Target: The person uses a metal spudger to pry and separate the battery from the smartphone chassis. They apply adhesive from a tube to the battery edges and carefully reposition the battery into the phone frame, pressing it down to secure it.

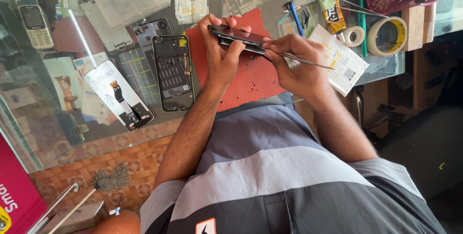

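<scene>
Phone [238, 36] gripped edgewise by left hand [219, 53] above red mat [251, 77], mid-bench. Thin metal pick [304, 61] pinched by right hand [294, 60], tip at seam. Phone judged light, stiff, glass fragile; best held by edges.

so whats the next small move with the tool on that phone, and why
Probably slide the thin metal tool a little further along the phone's edge. The right hand has the tool's tip at the seam, while the left hand holds the phone on edge above the red mat. The parts look only partly separated there.
</scene>
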